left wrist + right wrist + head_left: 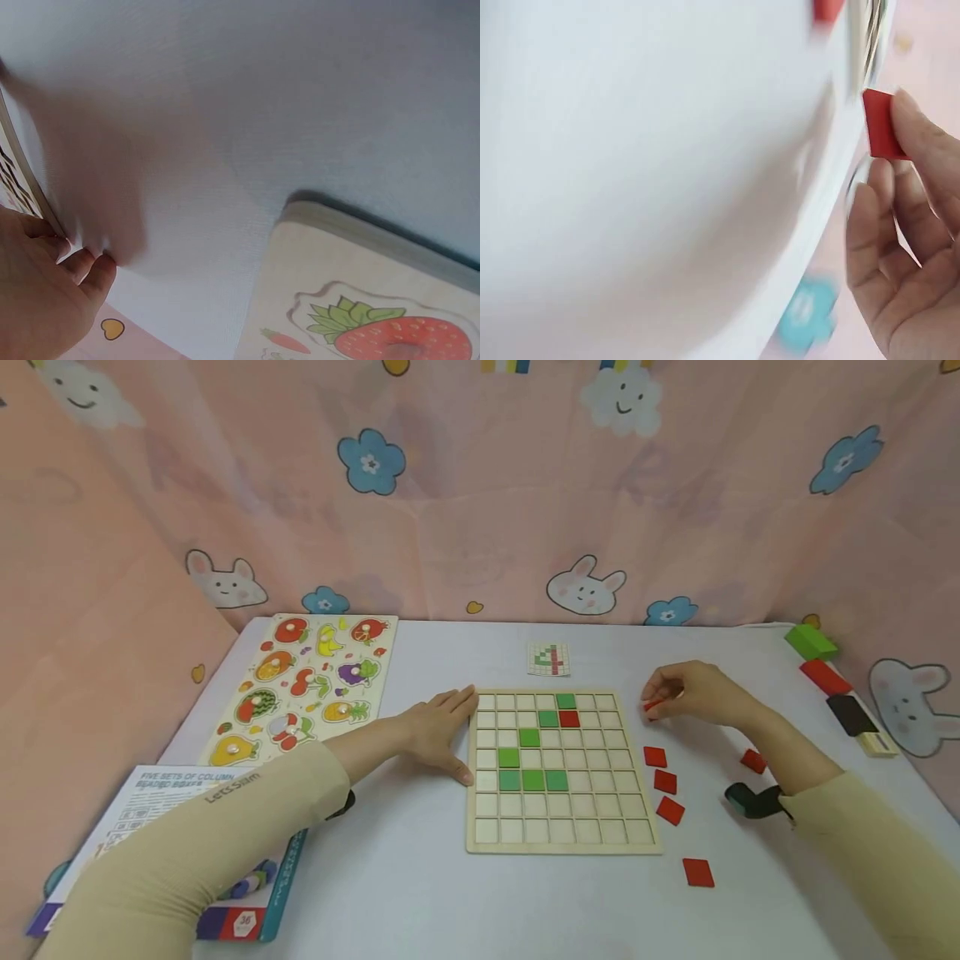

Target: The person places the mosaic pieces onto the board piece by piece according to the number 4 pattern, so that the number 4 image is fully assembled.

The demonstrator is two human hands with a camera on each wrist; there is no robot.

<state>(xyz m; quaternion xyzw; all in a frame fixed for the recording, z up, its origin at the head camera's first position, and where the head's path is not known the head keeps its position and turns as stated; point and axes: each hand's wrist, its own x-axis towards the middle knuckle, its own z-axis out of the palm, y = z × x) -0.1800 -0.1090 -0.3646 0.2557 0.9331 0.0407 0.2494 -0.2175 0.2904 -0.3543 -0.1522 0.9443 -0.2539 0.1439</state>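
Observation:
A wooden grid board lies mid-table, with several green tiles and one red tile in its cells. My left hand rests flat at the board's left edge, fingers straight, thumb at the rim. Off the board's upper right side, my right hand pinches a red square tile between thumb and fingers, raised over the table in the right wrist view. Several loose red tiles lie right of the board. Behind it is a small pattern card printed with green and red squares.
At the left stand a fruit puzzle board and, nearer, a printed box partly under the left sleeve. Along the right edge are green, red, black and pale blocks. A patterned pink curtain backs the table.

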